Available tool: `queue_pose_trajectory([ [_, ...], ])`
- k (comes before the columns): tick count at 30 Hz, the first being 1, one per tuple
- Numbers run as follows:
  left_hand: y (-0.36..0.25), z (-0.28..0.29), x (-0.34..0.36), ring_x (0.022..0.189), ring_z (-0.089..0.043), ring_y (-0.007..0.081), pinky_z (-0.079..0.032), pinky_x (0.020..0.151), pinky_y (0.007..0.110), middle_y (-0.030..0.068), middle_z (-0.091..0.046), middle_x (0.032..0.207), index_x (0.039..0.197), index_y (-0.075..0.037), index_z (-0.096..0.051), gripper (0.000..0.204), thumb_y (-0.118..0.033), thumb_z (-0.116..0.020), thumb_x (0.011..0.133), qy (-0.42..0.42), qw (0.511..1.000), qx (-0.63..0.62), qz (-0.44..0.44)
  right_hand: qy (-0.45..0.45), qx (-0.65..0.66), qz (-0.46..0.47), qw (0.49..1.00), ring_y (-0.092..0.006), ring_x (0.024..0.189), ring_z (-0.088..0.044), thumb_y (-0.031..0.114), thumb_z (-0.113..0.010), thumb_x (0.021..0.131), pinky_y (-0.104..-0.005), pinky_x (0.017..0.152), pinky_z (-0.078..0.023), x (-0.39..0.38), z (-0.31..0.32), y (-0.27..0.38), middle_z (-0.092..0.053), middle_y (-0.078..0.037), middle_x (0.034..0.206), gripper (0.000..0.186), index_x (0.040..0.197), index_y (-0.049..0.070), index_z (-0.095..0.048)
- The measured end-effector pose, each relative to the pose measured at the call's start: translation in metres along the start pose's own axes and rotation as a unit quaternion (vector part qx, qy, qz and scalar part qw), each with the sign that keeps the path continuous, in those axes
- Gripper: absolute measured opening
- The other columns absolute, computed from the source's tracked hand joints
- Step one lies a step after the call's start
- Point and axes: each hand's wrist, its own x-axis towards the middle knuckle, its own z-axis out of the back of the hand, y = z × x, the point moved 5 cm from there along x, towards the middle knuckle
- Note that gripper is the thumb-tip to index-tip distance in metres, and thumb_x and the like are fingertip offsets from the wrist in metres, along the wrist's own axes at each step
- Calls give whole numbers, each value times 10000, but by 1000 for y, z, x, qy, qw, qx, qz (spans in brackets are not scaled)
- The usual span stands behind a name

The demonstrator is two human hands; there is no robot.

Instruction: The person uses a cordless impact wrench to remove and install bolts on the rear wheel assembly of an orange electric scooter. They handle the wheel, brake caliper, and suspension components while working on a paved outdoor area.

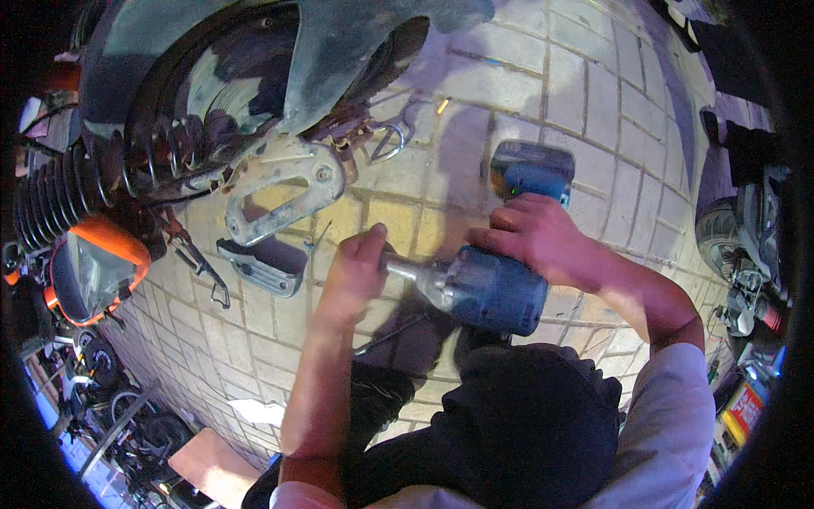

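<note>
My right hand (536,239) is wrapped round the handle of a blue and black cordless impact wrench (500,293), held sideways over the paving. Its battery (534,165) sticks out beyond my fingers, with a small green light beside it. At the wrench's nose is a silver socket shaft (405,268) pointing left. My left hand (359,270) is closed on the end of this shaft, hiding its tip. Left of that hand, a worn metal bracket (326,176) with a long slot hangs from a motorbike, above a grey ribbed footrest (270,270).
At the upper left are the motorbike's wheel and dark fender (326,59), coil springs (72,191) and an orange-rimmed part (102,267). Another motorbike wheel (719,237) stands at the far right. Light paving bricks (585,93) cover the ground; a brown board (216,467) lies lower left.
</note>
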Motion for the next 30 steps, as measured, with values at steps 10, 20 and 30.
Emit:
queue_pose_trajectory([
  [10,-6,7,27,527,-431,87,-317,449,216,16,-530,720,1061,-75,-563,308,-340,-495,919,-169,971,-150,-73,-152,732,-370,551,-147,560,-536,135,-698,735,-288,519,-457,-31,-74,-52,-565,-50,712,321,1018,39,-581],
  [20,-19,79,130,1098,-518,245,-472,794,390,91,-541,1234,1268,-113,-474,467,-397,-466,898,135,873,-409,-230,-105,703,-307,633,-136,456,-476,138,-624,756,-273,456,-400,35,-27,-123,-522,-34,598,226,947,33,-562],
  [30,-31,39,140,997,-580,264,-495,512,280,122,-568,1177,1271,-90,-456,513,-431,-480,889,250,869,-381,-192,-7,740,-321,591,-118,446,-458,149,-631,774,-270,431,-385,48,-16,-145,-516,-36,616,243,993,63,-565],
])
